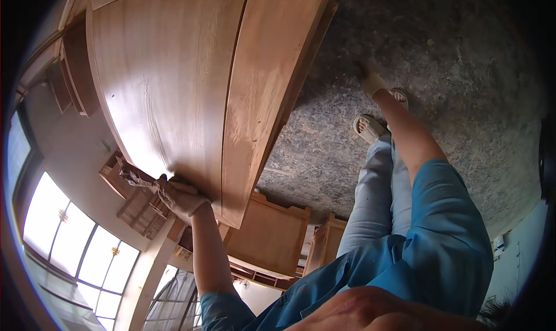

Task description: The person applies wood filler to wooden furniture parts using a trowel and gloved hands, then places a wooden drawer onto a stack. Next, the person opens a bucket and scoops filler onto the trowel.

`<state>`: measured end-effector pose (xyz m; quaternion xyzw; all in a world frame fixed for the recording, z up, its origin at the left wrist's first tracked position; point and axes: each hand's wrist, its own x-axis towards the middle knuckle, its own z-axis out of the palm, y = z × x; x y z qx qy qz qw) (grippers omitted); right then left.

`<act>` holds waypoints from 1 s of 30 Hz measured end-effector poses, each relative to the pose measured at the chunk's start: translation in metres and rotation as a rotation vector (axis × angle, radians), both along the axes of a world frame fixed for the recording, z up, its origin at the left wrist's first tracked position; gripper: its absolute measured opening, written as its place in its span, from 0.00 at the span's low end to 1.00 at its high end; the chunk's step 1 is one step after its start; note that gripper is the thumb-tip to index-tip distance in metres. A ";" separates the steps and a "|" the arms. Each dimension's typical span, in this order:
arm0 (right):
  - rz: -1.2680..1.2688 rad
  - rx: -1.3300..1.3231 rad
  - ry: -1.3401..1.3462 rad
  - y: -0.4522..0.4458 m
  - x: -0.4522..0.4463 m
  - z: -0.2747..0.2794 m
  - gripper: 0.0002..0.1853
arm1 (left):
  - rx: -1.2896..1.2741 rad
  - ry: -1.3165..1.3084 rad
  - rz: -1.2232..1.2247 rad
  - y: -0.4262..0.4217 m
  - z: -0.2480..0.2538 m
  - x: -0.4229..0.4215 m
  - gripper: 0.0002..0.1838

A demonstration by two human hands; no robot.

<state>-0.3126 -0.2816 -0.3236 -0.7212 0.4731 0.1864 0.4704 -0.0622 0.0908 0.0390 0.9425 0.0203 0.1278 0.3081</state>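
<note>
My left hand (pixel 180 196), in a light glove, rests at the near end of a large wooden panel (pixel 168 70), where the surface shines brightly. Its fingers are bent round a crumpled whitish and dark piece, cloth-like (pixel 136 176), which sticks out past them; its exact kind is unclear. Beside the panel runs a lighter wooden edge board (pixel 255 93). My right hand (pixel 373 83), gloved in tan, hangs low over the floor near my feet, apart from the panel. Its fingers are dark and smeared, so whether they hold anything is hidden.
The grey mottled floor (pixel 463 99) lies to the right, with my sandal (pixel 370 128) on it. Another wooden furniture piece (pixel 269 235) stands beyond the panel's near end. Wooden parts (pixel 142 215) are stacked by the wall, near bright windows (pixel 75 238).
</note>
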 end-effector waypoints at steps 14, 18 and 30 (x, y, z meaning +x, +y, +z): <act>-0.130 -0.093 0.247 -0.043 0.164 -0.005 0.23 | -0.554 0.279 -0.348 -0.005 0.014 -0.008 0.16; -0.083 -0.062 0.118 -0.043 0.166 0.017 0.25 | -0.494 0.144 -0.203 -0.016 0.005 -0.010 0.18; -0.097 0.352 0.145 -0.069 0.171 -0.073 0.26 | -0.549 0.041 -0.052 -0.038 0.001 -0.013 0.17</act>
